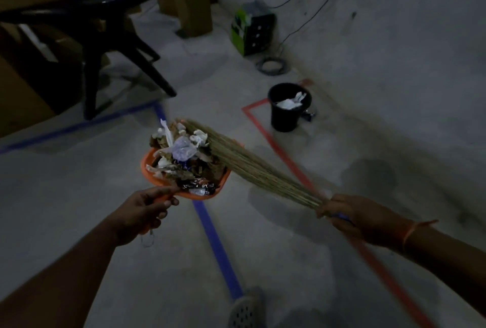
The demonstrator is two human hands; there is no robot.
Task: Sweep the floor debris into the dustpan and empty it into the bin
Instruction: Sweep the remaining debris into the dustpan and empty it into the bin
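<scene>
1. Head view, step in hand: I judge the sweeping is done and I am carrying the load toward the bin. My left hand, lower left of centre, has its fingers wrapped round the handle of the orange dustpan, which is lifted off the floor at frame centre.
2. My right hand, at lower right, is clenched round the neck of the grass broom; its bristles lie across the right side of the pan and rest against the heap, as if pinning it down.
3. Dustpan contents: the debris is piled above the rim, with crumpled white paper, a clear plastic wrap, brown scraps and a shiny dark wrapper near the handle.
4. Black bin, right of centre and above the pan, stands upright on the floor inside red tape lines; white paper already lies in it.
5. Next move, as I judge it: bring the pan level over the bin's mouth, then tip it, with the broom guarding the loose top pieces.
</scene>
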